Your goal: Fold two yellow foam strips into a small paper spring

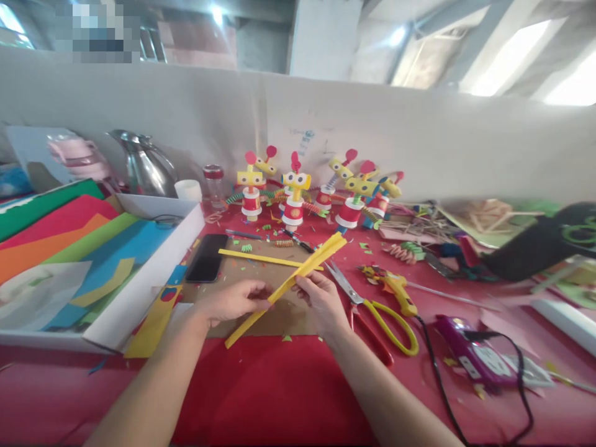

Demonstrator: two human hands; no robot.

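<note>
A long yellow paper strip (291,282) slants between my hands, its far end up and to the right, where it looks doubled or split into layers. My left hand (239,301) pinches its lower half between thumb and fingers. Further up the strip, my right hand (321,298) closes on it the same way. Beneath, another thin yellow paper strip (254,255) lies on the brown board (274,316). Scissors (372,310) with yellow and red handles rest just right of my right hand. A dark phone (207,257) lies at the board's left.
Several paper-cup robot figures (293,195) stand at the back. On the left is a white box (153,267) of coloured paper. At right lie a yellow glue gun (395,288) with a black cord and a purple device (484,357). A steel jug (139,164) stands back left.
</note>
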